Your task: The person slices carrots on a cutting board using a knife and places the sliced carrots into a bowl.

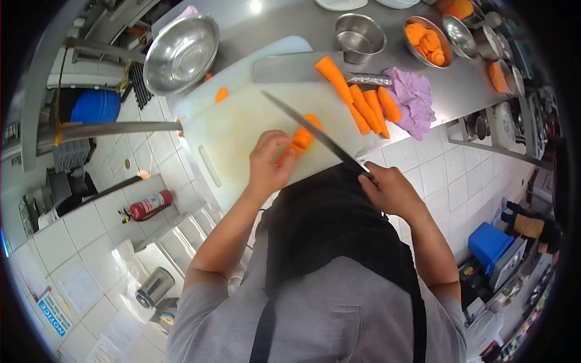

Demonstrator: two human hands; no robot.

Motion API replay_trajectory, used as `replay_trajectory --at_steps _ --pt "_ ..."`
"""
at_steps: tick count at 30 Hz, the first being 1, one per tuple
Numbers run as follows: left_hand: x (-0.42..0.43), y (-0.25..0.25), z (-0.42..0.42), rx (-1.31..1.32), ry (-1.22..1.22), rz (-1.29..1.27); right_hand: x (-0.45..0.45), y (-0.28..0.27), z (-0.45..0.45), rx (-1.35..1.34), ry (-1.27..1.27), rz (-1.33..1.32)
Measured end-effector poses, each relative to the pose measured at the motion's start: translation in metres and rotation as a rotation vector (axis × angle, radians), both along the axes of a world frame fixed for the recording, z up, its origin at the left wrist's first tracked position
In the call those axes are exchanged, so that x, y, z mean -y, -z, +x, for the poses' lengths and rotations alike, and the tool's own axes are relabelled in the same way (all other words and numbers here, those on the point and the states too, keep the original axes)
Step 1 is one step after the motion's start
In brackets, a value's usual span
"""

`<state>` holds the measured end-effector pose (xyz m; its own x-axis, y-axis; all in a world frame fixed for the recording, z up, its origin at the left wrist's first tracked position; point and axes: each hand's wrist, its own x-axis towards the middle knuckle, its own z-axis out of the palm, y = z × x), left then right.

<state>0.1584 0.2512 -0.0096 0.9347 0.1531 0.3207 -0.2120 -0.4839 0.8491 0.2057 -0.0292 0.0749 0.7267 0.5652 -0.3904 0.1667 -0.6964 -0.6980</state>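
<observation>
My left hand point(270, 162) is closed around a carrot piece point(292, 152) on the pale cutting board point(242, 136). Orange carrot slices point(308, 131) lie just beyond its fingertips, partly under the blade. In my right hand point(387, 187) is the dark handle of a long knife point(318, 133), its blade slanting up and left across the slices. Several peeled carrots point(366, 111) rest at the board's right edge, beside a crumpled purple cloth point(411, 103). A small carrot bit point(221, 94) sits apart on the board's upper left.
A perforated steel bowl point(181, 54) stands at the upper left of the steel counter point(266, 21). Behind the board is an empty steel pot point(361, 36). A bowl of carrot slices point(427, 42) stands farther right. A person point(532, 224) is visible at the far right.
</observation>
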Motion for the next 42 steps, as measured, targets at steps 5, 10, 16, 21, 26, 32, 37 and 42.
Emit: replay_trajectory --at_steps 5,10,16,21,26,32,37,42 --pt "-0.029 -0.027 0.06 -0.361 0.462 0.166 0.034 -0.015 -0.016 0.051 0.236 -0.056" --pt "-0.019 -0.031 0.102 -0.445 0.788 0.516 0.048 -0.006 -0.054 0.019 0.351 -0.083" --pt "0.0 -0.037 0.116 -0.563 0.906 0.762 0.042 -0.001 -0.098 -0.027 0.489 -0.113" --pt "0.004 -0.034 0.121 -0.562 0.962 0.892 0.037 -0.004 -0.127 -0.084 0.585 -0.149" --pt "0.004 -0.034 0.121 -0.531 0.995 0.668 0.041 -0.001 -0.145 -0.07 0.597 -0.093" --pt "0.012 -0.029 0.14 -0.813 0.832 0.155 0.085 0.007 -0.126 -0.038 0.569 -0.049" --pt "0.087 -0.056 0.196 -0.632 0.642 0.024 0.151 0.023 -0.109 0.003 0.593 -0.007" --pt "0.185 -0.072 0.279 -0.403 0.368 -0.108 0.224 0.021 -0.093 0.001 0.611 -0.077"
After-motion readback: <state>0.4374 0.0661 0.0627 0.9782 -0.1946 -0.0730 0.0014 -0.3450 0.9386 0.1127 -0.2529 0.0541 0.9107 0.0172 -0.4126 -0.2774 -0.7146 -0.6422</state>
